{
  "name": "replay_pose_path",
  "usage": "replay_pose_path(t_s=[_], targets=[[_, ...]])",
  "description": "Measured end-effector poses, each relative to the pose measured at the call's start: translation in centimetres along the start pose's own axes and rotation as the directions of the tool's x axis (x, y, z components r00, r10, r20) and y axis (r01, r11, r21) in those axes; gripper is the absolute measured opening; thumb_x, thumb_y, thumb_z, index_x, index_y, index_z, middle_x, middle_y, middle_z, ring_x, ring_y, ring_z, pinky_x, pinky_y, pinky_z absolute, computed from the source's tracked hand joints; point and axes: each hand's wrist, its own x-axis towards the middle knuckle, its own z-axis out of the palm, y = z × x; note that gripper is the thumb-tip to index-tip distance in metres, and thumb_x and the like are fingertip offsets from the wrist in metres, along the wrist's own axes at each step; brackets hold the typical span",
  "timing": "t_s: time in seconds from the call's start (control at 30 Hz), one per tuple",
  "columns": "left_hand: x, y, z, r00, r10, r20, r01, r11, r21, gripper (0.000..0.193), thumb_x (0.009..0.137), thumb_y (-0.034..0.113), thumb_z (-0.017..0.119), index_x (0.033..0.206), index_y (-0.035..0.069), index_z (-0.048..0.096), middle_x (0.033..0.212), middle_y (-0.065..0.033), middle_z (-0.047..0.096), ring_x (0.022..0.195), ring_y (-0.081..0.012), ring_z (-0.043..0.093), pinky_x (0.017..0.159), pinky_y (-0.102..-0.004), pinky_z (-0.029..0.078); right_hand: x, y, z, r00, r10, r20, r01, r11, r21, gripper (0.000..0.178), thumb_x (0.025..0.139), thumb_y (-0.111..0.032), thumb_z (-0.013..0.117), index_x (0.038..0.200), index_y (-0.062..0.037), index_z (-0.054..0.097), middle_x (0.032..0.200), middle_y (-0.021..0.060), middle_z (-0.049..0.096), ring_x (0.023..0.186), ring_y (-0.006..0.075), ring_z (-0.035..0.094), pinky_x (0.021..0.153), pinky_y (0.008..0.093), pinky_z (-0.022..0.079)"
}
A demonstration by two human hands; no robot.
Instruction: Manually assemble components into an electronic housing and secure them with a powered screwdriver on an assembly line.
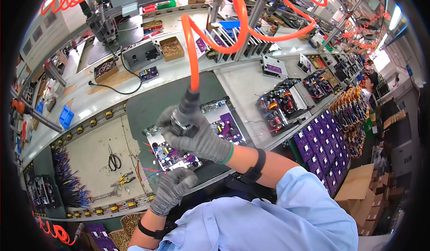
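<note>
My right hand [197, 137], in a grey knit glove, is wrapped round a dark air screwdriver [189, 102] on an orange coiled hose [192, 58]. The tool stands over a purple circuit board [168, 155] with white plates, and its tip is hidden by the hand. Another purple board section [226, 125] lies just right of that hand. My left hand [174, 190], gloved the same way, is closed at the board's near edge. Whatever its fingers hold, if anything, is hidden. Thin red and blue wires [154, 174] stick out beside it. A dark green mat [148, 103] lies underneath.
Left on the bench are black-handled pliers [114, 160], yellow-handled pliers [124, 179], a wrench [105, 195] and a bundle of blue wires [69, 179]. Screw boxes [172, 48] stand behind. To the right are assembled units [282, 105] and rows of purple boards [320, 148].
</note>
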Motion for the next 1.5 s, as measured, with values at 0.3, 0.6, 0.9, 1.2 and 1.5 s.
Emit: replay_pose_path(t_s=[0.3,0.6,0.9,1.2,1.5], targets=[[1.4,1.1,5.5,0.965,0.093,0.245,-0.051,0.984,-0.173,0.05,0.094,0.044,0.075,0.117,0.0,0.069,0.104,-0.0063,0.068,0.101,-0.0163,0.062,0.092,-0.033,0.049,3.2,0.7,0.9,0.999,-0.049,-0.017,0.05,0.997,0.061,0.03,0.089,-0.003,0.076,0.115,-0.007,0.063,0.103,-0.0019,0.064,0.091,0.0044,0.059,0.088,0.0262,0.052],[3.7,-1.7,7.6,0.972,-0.137,0.193,0.212,0.866,-0.453,0.036,0.095,0.03,0.078,0.109,-0.001,0.069,0.094,-0.0047,0.068,0.091,-0.0139,0.06,0.083,-0.0323,0.051,5.4,1.4,1.5,0.987,0.036,0.156,-0.054,0.992,0.11,0.029,0.087,-0.004,0.076,0.114,-0.0069,0.064,0.098,-0.0028,0.063,0.089,0.0049,0.058,0.084,0.0265,0.053],[3.5,-2.0,6.6,0.997,0.061,0.048,-0.051,0.979,-0.195,0.042,0.096,0.039,0.073,0.113,0.002,0.066,0.09,-0.0013,0.063,0.082,-0.0107,0.058,0.075,-0.0293,0.05,9.5,-0.6,1.6,0.887,0.091,0.452,-0.178,0.972,0.154,0.04,0.079,-0.004,0.078,0.116,-0.0065,0.062,0.099,-0.0029,0.065,0.091,0.0069,0.059,0.087,0.0274,0.053],[0.1,-5.9,4.1,0.977,-0.214,0.015,0.144,0.603,-0.784,0.045,0.1,0.019,0.063,0.136,-0.006,0.051,0.096,-0.01,0.069,0.065,-0.01,0.06,0.051,-0.0214,0.045,8.7,-3.2,0.5,0.836,0.031,0.547,-0.221,0.933,0.285,0.04,0.084,-0.006,0.079,0.121,-0.0063,0.064,0.11,0.0027,0.069,0.102,0.0102,0.064,0.092,0.03,0.054],[-1.0,-5.4,4.5,0.978,-0.111,-0.174,-0.05,0.69,-0.722,0.027,0.104,0.021,0.059,0.12,0.0,0.059,0.096,-0.0154,0.071,0.063,-0.0128,0.062,0.049,-0.0225,0.045,0.6,-1.9,-8.6,0.846,0.213,0.488,-0.336,0.924,0.18,0.037,0.088,-0.006,0.077,0.122,-0.0035,0.061,0.109,0.0076,0.067,0.102,0.015,0.066,0.091,0.0351,0.058]])
